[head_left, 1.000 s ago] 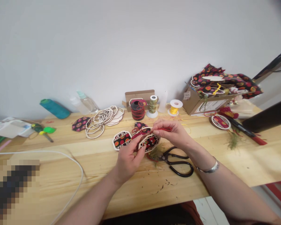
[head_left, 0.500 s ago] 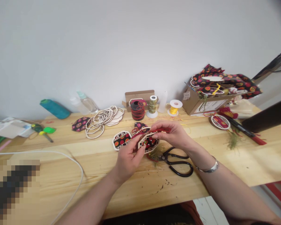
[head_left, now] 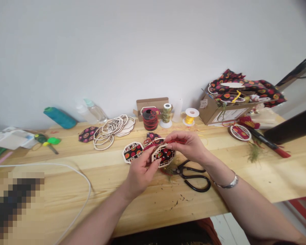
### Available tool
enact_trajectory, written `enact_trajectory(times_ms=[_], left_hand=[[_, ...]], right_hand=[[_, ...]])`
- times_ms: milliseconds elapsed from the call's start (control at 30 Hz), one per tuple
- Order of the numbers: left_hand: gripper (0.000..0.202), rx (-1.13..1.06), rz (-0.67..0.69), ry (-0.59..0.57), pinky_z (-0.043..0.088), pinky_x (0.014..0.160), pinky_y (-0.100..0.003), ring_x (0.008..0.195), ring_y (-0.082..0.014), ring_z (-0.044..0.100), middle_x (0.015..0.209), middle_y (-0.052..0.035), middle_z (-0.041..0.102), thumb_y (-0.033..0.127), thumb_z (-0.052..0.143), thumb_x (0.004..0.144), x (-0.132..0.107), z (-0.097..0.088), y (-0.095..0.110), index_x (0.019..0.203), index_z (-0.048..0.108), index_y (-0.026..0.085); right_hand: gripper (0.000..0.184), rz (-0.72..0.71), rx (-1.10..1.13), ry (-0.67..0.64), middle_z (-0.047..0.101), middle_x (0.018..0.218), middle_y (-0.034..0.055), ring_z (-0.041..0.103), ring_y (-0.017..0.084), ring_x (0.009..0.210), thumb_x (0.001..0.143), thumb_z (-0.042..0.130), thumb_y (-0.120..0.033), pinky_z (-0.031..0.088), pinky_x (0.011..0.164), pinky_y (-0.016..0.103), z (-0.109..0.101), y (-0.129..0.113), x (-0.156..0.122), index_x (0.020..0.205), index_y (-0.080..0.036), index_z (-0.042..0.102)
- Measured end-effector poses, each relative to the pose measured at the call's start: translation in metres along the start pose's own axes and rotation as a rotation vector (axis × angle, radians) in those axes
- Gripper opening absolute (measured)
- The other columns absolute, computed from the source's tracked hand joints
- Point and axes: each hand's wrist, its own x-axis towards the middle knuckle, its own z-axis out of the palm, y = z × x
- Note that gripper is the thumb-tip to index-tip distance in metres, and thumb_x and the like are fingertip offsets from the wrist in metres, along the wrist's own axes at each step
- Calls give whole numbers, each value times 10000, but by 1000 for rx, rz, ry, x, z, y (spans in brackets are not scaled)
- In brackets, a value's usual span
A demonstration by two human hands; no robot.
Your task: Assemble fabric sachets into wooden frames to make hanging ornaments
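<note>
Close by held lattice frame (head_left: 166, 156): black scissors (head_left: 191, 177); behind, red-cord spool (head_left: 150, 121).

We have a frame (head_left: 164, 156) between our left hand (head_left: 140, 170) and right hand (head_left: 188, 147), a second frame (head_left: 133, 152) just left of it and the scissors (head_left: 195, 176) to its near right on the table (head_left: 148, 214). On the far side, spools (head_left: 166, 115) stand in a row, rings (head_left: 112, 128) lie left of them, a bottle (head_left: 95, 111) is behind the rings, and at far right a box (head_left: 206, 111) holds cloth (head_left: 266, 90)
</note>
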Motion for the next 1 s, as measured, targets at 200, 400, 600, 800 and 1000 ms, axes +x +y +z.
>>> enact_trajectory(times_ms=[200,400,600,800,1000], left_hand=[[358,-101,-56,-67,578,791,-284,876,-165,695,1041,-87,710,232,580,876,0,-1,3,1226,540,171],[257,-98,-46,-134,542,742,-230,803,-126,647,918,-35,661,187,550,887,3,-4,14,1144,554,185],[278,-209,-136,-184,519,805,-261,894,-148,631,984,-44,658,199,591,861,3,-4,13,1130,522,183],[506,-310,-239,-161,551,811,-294,957,-187,675,1068,-65,696,221,699,768,6,0,15,1214,461,199],[562,-172,-205,-153,535,927,-386,1084,-237,652,1206,-93,675,245,721,725,8,0,13,1244,515,182]], right_hand=[[114,14,-9,-17,712,779,4,642,117,702,699,766,-245,538,704,287,0,-2,-2,799,-205,731],[97,-32,-140,-44,707,785,23,625,128,710,735,735,-229,506,661,282,0,-7,-4,825,-194,740],[80,-78,-183,-68,714,795,26,632,136,726,756,719,-230,508,680,287,2,-9,-6,822,-188,734],[49,-106,-177,-121,719,794,24,636,119,719,763,714,-184,505,668,261,6,-10,-7,809,-179,728],[57,-119,-193,-123,717,797,27,634,116,724,759,711,-154,503,681,262,8,-8,-7,812,-167,725]])
